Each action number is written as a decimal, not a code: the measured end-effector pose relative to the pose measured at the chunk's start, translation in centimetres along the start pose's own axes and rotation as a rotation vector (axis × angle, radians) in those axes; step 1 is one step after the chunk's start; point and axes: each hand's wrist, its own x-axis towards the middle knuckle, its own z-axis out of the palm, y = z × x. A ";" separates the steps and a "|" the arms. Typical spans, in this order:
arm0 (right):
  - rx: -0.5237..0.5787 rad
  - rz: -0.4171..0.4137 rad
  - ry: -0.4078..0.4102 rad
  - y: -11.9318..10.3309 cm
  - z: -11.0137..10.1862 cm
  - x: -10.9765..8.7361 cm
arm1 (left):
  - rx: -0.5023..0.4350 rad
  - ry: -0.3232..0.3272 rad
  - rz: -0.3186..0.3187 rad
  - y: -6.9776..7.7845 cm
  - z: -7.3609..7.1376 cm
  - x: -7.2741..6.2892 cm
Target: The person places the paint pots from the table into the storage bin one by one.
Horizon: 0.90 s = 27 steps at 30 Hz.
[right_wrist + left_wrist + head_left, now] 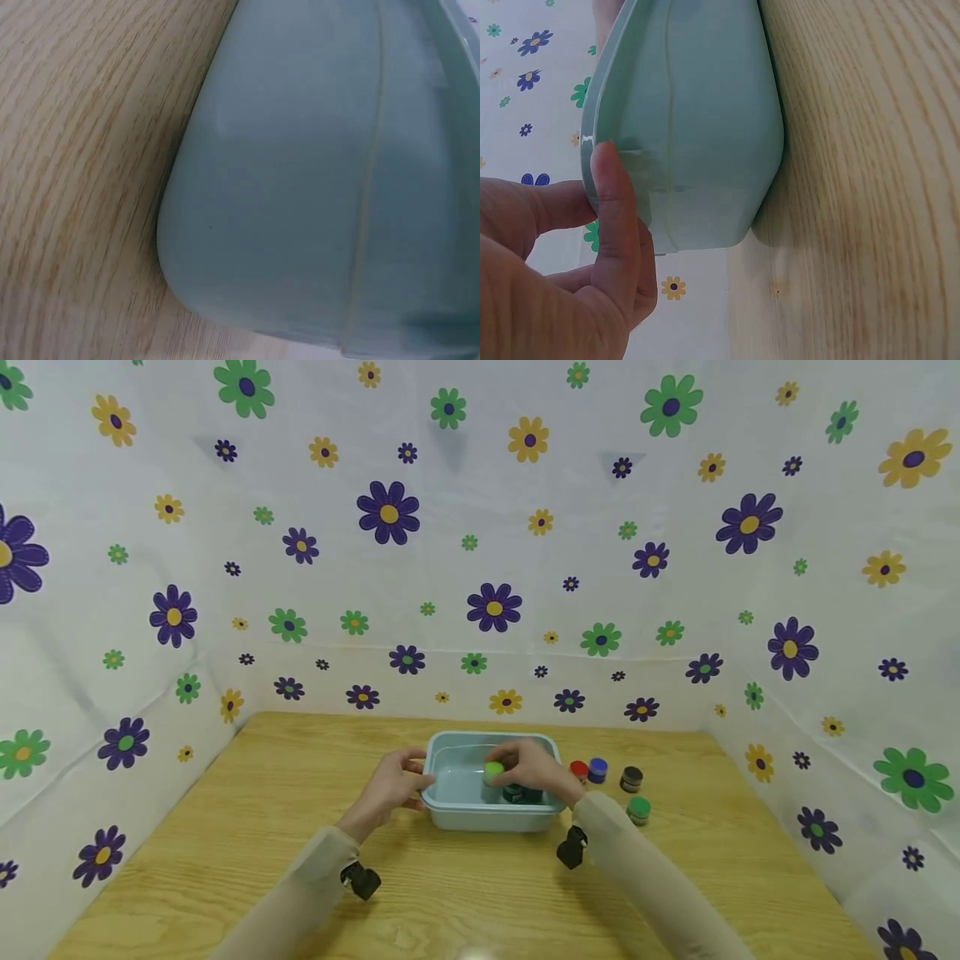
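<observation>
A pale blue plastic tub (pixel 491 820) sits on the wooden table. At its left end, my left hand (pixel 390 787) pinches the rim between thumb and fingers; the left wrist view shows the fingertips (pixel 607 161) against the wall. My right hand (pixel 531 767) reaches inside the tub and holds a small paint jar with a yellow-green lid (pixel 492 770) by its top. Dark-lidded jars (pixel 513 793) stand in the tub beneath that hand, partly covered by it. Only the tub's outer wall (pixel 277 180) and the table show in the right wrist view.
To the right of the tub stand several small jars: one red-lidded (pixel 578 769), one blue-lidded (pixel 597 769), one black-lidded (pixel 632 778) and one green-lidded (pixel 638 810). A flower-printed white sheet (pixel 480 552) walls the table (pixel 300 777) at the back and sides.
</observation>
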 end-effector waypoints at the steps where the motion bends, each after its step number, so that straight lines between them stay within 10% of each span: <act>1: -0.014 -0.009 -0.007 0.0 0.0 0.1 | -0.004 0.001 -0.001 0.0 0.0 0.0; 27: -0.240 -0.002 -0.075 0.4 0.7 1.2 | 0.009 0.014 0.006 0.0 0.1 0.1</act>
